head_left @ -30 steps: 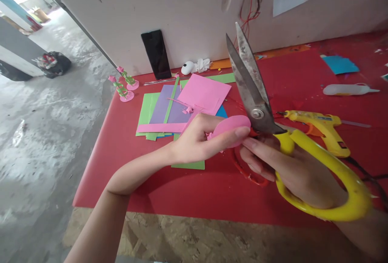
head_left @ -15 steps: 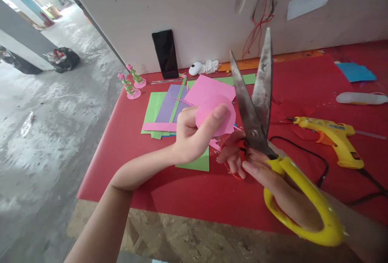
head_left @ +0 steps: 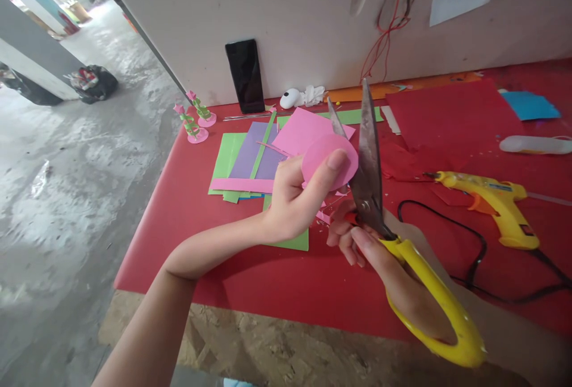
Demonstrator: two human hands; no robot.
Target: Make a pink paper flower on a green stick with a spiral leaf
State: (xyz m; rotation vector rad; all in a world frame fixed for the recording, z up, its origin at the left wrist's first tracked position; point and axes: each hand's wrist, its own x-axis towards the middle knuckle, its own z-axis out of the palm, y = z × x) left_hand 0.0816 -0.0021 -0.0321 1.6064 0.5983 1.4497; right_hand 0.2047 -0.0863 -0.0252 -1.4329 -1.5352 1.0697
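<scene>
Between the thumb and fingers of my left hand [head_left: 297,196] is a round pink paper disc [head_left: 324,158], held up above the table. My right hand [head_left: 379,256] grips a large pair of scissors [head_left: 369,184] with yellow handles. The blades are parted and point away from me; one passes behind the disc's right edge, the other stands just to its right. Whether they touch the paper I cannot tell. Below lie a pink sheet [head_left: 297,128], a purple sheet [head_left: 252,152], green sheets [head_left: 223,164] and a pink strip [head_left: 243,184].
A yellow glue gun [head_left: 491,193] with a black cord lies at the right, near a red sheet [head_left: 451,113] and a blue piece [head_left: 531,104]. A black phone [head_left: 245,76] leans on the back panel. Two small paper flowers [head_left: 196,134] stand at the left edge.
The scissors have moved left and down to the disc, and their blades have closed partway. My left hand has shifted slightly right with the disc.
</scene>
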